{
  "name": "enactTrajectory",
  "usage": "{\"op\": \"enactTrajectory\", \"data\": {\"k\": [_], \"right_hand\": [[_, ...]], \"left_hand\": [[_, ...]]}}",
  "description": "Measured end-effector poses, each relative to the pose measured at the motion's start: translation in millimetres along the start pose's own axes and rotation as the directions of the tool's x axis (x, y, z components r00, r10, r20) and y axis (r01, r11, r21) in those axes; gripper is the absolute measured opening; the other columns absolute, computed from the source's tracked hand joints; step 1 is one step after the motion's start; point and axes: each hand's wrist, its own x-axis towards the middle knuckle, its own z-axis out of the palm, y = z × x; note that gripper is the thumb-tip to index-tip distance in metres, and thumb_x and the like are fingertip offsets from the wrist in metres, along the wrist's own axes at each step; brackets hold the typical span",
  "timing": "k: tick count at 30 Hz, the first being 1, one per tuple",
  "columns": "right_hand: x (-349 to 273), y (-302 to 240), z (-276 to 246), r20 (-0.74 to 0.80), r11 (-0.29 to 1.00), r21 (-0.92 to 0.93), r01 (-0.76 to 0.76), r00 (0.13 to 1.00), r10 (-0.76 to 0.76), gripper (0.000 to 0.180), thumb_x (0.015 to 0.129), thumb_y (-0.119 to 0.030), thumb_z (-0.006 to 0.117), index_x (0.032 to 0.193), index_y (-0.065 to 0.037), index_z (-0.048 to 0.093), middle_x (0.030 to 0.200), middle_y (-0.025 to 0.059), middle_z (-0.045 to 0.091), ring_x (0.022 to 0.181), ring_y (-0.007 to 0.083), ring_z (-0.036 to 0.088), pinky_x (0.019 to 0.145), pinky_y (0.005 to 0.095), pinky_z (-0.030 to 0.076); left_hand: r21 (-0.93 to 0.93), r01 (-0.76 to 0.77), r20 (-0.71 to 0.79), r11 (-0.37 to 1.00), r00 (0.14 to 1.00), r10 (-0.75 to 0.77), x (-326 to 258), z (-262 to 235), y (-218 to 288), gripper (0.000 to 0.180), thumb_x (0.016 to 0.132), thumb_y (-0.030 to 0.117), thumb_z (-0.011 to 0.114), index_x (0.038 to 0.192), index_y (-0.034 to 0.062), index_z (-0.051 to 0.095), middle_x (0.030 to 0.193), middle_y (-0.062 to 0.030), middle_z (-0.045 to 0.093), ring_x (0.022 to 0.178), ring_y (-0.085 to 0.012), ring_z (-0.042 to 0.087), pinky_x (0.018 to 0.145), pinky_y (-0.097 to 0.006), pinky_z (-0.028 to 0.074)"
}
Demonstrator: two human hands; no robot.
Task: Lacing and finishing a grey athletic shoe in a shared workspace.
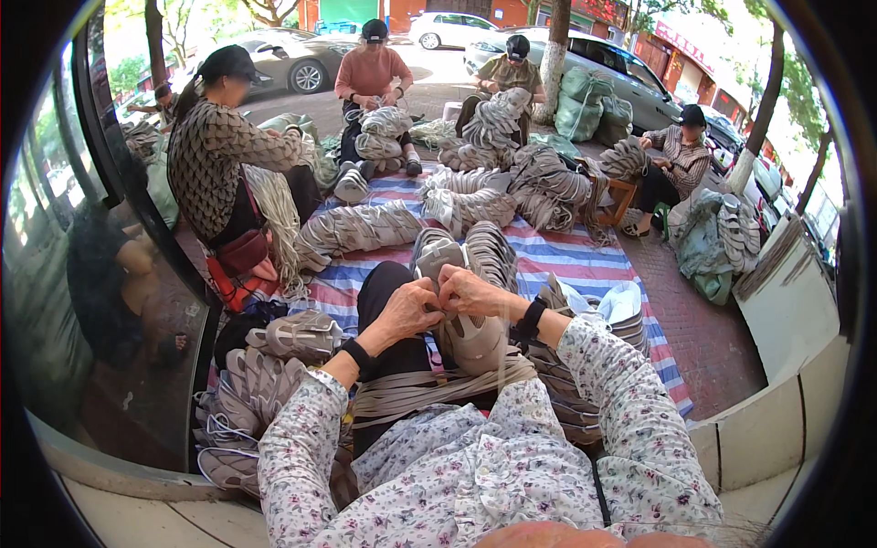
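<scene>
A beige-grey shoe upper point(472, 345) rests over my lap, with more uppers stacked in a row beyond it. My left hand point(411, 308) is closed in a pinch at the upper's lacing area; what sits between its fingertips is hidden. Close against it, my right hand point(472, 294) pinches too, and a pale shoelace point(501, 356) hangs down from it. Across my thighs lies a bundle of flat beige laces point(429, 393). Nested uppers point(496, 256) stand just past my right hand.
More uppers lie in piles at my left point(251, 393) and right point(571, 393). A striped sheet point(585, 260) covers the ground, with rows of uppers point(356, 233) on it. Several seated people work around it. A glass door point(119, 301) stands at left; green sacks point(708, 247) are at right.
</scene>
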Motion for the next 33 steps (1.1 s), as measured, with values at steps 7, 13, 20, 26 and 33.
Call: {"op": "enactTrajectory", "data": {"k": [7,13,20,26,33], "right_hand": [[-1.4,5.5,0.4,-0.009,1.000,0.009,0.027,1.000,-0.027,0.011,0.074,-0.012,0.068,0.081,-0.003,0.070,0.093,0.0086,0.050,0.089,0.0245,0.056,0.078,0.0332,0.046],[-1.0,1.6,-3.7,0.045,0.999,-0.032,0.004,0.999,-0.003,0.013,0.072,-0.013,0.069,0.082,-0.005,0.071,0.093,0.0083,0.050,0.089,0.0249,0.055,0.077,0.0337,0.046],[2.8,10.8,0.6,0.053,0.999,-0.050,0.021,0.998,-0.019,0.013,0.070,-0.014,0.072,0.080,-0.006,0.072,0.092,0.0086,0.050,0.089,0.0254,0.054,0.077,0.0349,0.045],[7.5,20.0,4.4,0.053,0.991,-0.124,0.044,0.998,-0.038,0.010,0.070,-0.015,0.072,0.077,-0.007,0.071,0.088,0.0092,0.052,0.087,0.0259,0.053,0.075,0.0357,0.045],[2.6,16.9,13.6,-0.097,0.973,-0.169,0.156,0.980,-0.174,0.007,0.067,-0.013,0.068,0.066,-0.006,0.067,0.077,0.0103,0.054,0.081,0.0278,0.053,0.067,0.0409,0.042]], "left_hand": [[-0.037,0.090,0.020,0.995,0.996,-0.089,0.1,-0.5,7.0,0.020,0.068,0.020,0.075,0.079,0.0039,0.070,0.080,-0.0092,0.057,0.073,-0.0274,0.061,0.066,-0.037,0.050],[0.007,0.049,0.012,0.999,0.999,-0.049,1.7,-1.3,13.1,0.020,0.068,0.020,0.075,0.078,0.0043,0.070,0.081,-0.0089,0.056,0.072,-0.0277,0.061,0.066,-0.037,0.050],[0.037,0.014,-0.050,0.999,0.999,-0.013,2.8,5.5,4.3,0.018,0.066,0.014,0.079,0.075,0.0022,0.069,0.076,-0.0066,0.055,0.067,-0.0220,0.060,0.061,-0.033,0.049],[0.021,0.069,-0.041,0.997,0.997,-0.068,7.0,7.4,11.3,0.019,0.066,0.020,0.078,0.070,0.0034,0.068,0.077,-0.0074,0.055,0.072,-0.0280,0.061,0.064,-0.038,0.050],[0.093,0.086,-0.046,0.992,0.996,-0.082,7.9,4.8,16.6,0.018,0.066,0.019,0.076,0.068,0.0032,0.067,0.078,-0.0078,0.056,0.074,-0.0285,0.061,0.064,-0.039,0.049]]}}
